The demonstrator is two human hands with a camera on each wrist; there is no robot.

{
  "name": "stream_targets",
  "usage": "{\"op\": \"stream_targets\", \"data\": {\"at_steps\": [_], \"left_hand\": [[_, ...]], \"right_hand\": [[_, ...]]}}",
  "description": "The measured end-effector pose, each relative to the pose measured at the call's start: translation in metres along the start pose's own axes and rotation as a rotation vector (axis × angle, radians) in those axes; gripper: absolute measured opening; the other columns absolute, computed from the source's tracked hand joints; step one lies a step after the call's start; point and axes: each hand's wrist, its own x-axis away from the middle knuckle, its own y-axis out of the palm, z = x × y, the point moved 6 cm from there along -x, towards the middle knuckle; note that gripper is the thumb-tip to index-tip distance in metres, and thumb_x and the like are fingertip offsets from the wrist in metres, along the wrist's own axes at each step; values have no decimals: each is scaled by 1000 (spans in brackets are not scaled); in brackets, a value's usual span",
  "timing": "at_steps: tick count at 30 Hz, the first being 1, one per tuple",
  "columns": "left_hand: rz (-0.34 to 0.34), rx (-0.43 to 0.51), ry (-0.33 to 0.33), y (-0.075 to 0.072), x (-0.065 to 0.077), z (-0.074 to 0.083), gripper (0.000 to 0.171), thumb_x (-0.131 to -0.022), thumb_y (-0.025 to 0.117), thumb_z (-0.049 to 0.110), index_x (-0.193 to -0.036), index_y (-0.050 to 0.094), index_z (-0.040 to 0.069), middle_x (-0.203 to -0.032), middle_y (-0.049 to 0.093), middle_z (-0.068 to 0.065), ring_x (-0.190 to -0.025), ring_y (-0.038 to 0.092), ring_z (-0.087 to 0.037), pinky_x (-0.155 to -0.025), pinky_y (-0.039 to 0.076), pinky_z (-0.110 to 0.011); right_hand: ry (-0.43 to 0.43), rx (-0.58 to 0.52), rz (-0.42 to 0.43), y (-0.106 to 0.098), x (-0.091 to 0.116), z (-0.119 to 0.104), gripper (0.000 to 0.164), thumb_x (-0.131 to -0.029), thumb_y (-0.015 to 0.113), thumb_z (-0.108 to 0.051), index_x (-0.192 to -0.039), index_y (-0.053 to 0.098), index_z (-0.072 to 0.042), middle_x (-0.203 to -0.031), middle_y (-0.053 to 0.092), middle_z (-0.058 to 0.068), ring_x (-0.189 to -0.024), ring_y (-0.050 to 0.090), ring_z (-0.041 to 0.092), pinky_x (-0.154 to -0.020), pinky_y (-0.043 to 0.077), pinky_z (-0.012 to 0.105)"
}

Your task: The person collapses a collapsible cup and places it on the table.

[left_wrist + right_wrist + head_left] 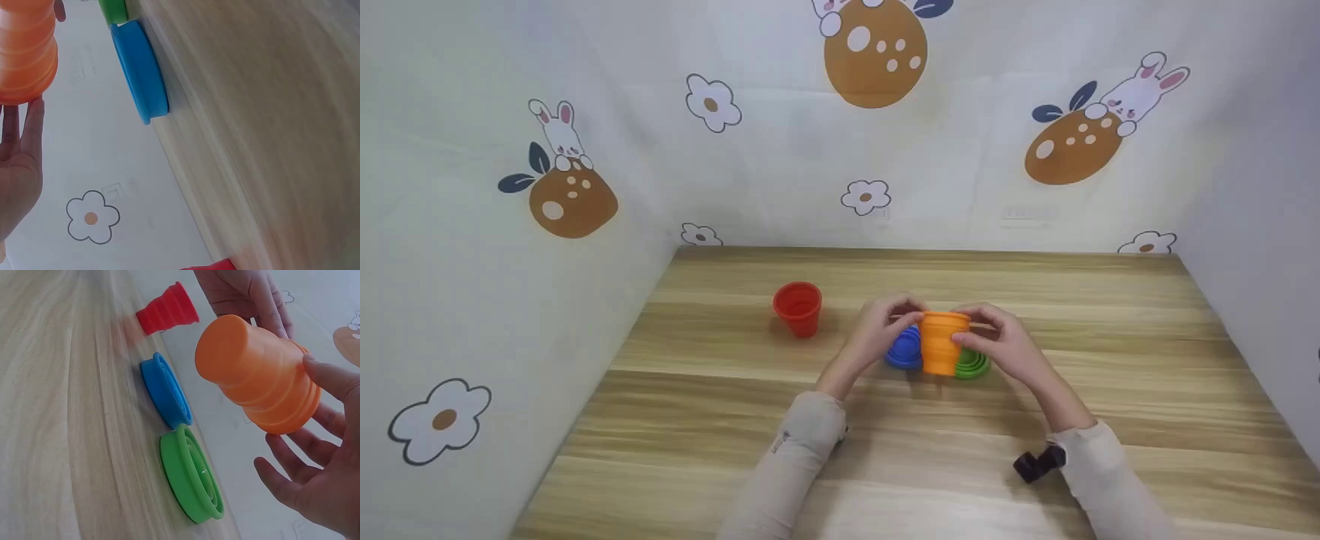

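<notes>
An orange collapsible cup [943, 345], ridged and extended to full height, is held up above the table between both hands. The left hand [876, 328] grips its rim from the left with thumb and fingers. From the other side the right hand [1011, 346] holds the cup, its thumb on the near wall and fingers round the rim in the right wrist view. Behind and below the cup lie a blue collapsed cup [166, 391] and a green collapsed cup [190, 472], side by side, both flattened into rings. The orange cup partly covers them in the head view.
A red extended cup [798, 309] stands on the wood-grain table [705, 420], left of the hands. A black object [1039, 463] is at the right sleeve's cuff. Patterned cloth walls [780, 165] with rabbits and flowers enclose the table's back and sides.
</notes>
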Motion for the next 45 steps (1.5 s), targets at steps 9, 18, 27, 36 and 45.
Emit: {"op": "stream_targets", "data": {"at_steps": [9, 18, 27, 36, 45], "left_hand": [[6, -19, 2, -4, 4, -1, 17, -98, 61, 14, -106, 70, 1, -109, 72, -15, -108, 69, -27, -97, 57, -34], [-28, -32, -47, -4, 8, -5, 17, -99, 60, 17, -107, 69, 5, -112, 72, -10, -108, 68, -23, -99, 56, -34], [-127, 32, 15, -1, 14, -3, 26, -98, 64, 17, -120, 65, 4, -121, 68, -13, -118, 64, -24, -107, 51, -37], [-210, -29, 46, 3, 17, 2, 37, -95, 68, 26, -127, 62, 9, -129, 66, -5, -124, 60, -18, -112, 45, -33], [-207, -55, 32, 4, 18, 4, 34, -94, 70, 24, -123, 63, 9, -124, 67, -6, -116, 62, -17, -108, 49, -31]], "right_hand": [[-59, 22, -34, 8, 0, -6, 35, -90, 73, -12, -121, 64, 0, -124, 66, 19, -110, 60, 3, -114, 39, 58], [-80, 4, -61, 11, 0, -9, 33, -89, 73, -8, -120, 64, 3, -119, 67, 21, -104, 65, 5, -100, 52, 26], [-87, -51, -99, 13, 1, -9, 34, -89, 72, -6, -119, 62, 6, -117, 66, 23, -102, 67, 5, -95, 54, 21], [-104, -57, -129, 15, 2, -8, 33, -91, 70, -7, -120, 60, 6, -116, 66, 21, -103, 66, 5, -94, 54, 20], [-107, -44, -115, 16, 3, -8, 29, -91, 71, -9, -117, 63, 3, -112, 68, 13, -101, 68, 8, -90, 56, 21]]}}
